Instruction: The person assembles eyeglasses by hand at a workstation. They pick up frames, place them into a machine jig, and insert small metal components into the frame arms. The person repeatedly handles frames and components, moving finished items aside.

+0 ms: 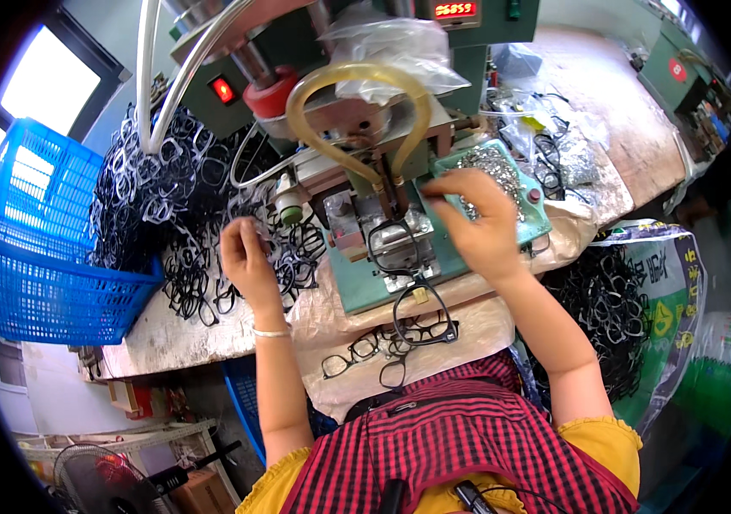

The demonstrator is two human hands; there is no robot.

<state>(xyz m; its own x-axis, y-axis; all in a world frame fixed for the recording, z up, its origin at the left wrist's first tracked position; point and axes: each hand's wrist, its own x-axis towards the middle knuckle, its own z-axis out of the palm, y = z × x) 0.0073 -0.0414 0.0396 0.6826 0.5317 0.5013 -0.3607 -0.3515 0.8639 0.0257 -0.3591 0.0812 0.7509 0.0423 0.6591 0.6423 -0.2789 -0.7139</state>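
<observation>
A black eyeglass frame (418, 255) sits at the small metal fixture of a green bench press (357, 291), its lower part hanging over the front edge. My right hand (484, 224) is just right of the fixture, fingers bent and drawn together; whatever they hold is too small to make out. Under that hand lies a teal tray (540, 230) with many tiny metal parts. My left hand (248, 261) hovers left of the press, over loose eyeglass frames (190, 287). Its thumb and fingers are pinched, and I cannot tell what is between them.
Blue plastic baskets (48, 295) stand at the left beside a tall heap of dark frames (155, 184). A curved yellowish hose (421, 107) arches above the fixture. More frames lie on the paper (318, 343) near my lap. A sack (665, 300) with frames is at the right.
</observation>
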